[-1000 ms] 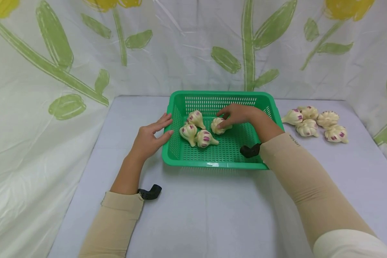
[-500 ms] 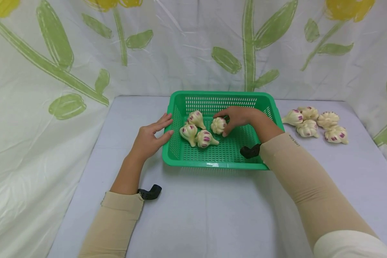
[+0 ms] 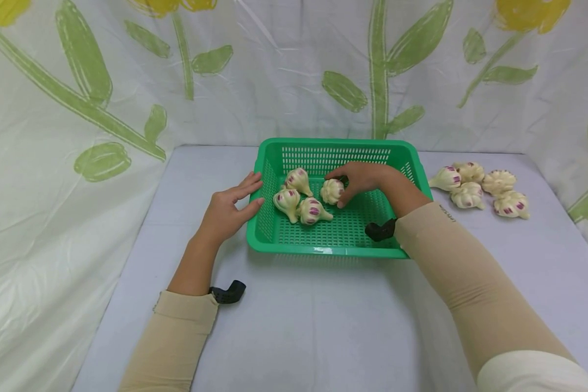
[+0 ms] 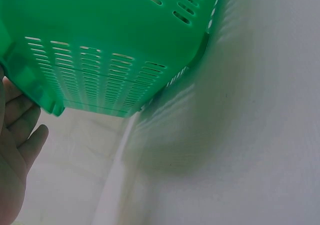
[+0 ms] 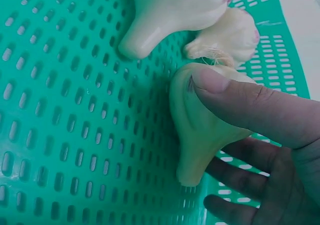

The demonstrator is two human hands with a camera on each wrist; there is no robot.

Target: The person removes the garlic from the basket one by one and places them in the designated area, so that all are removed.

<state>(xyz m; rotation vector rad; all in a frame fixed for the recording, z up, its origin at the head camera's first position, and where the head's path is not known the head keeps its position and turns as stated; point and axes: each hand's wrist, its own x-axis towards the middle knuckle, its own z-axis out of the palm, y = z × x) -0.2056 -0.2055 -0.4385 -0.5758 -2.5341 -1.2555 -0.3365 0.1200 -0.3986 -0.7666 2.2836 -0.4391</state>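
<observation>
Inside the green plastic basket (image 3: 323, 251), my right hand (image 3: 365, 177) holds a garlic bulb (image 3: 331, 191) between thumb and fingers. In the right wrist view, the thumb (image 5: 260, 102) lies across this bulb's side while its pale stem points down; the other fingers are partly hidden behind it. Three more bulbs lie close together to its left: the back one (image 3: 298, 181), the left one (image 3: 286, 202) and the front one (image 3: 311, 210). My left hand (image 3: 227, 209) rests with fingers spread at the basket's left rim, also seen in the left wrist view beside the green wall (image 4: 100, 80).
Several more garlic bulbs (image 3: 466, 195) sit in a group on the white-covered table (image 3: 318, 321), right of the basket. A white curtain (image 3: 274, 71) painted with green stems and yellow flowers hangs behind. A black wrist mount (image 3: 229, 292) projects from the left sleeve.
The right thumb has slid off the top of the bulb to its near right side, and more of the bulb shows. The left hand and the basket have stayed put.
</observation>
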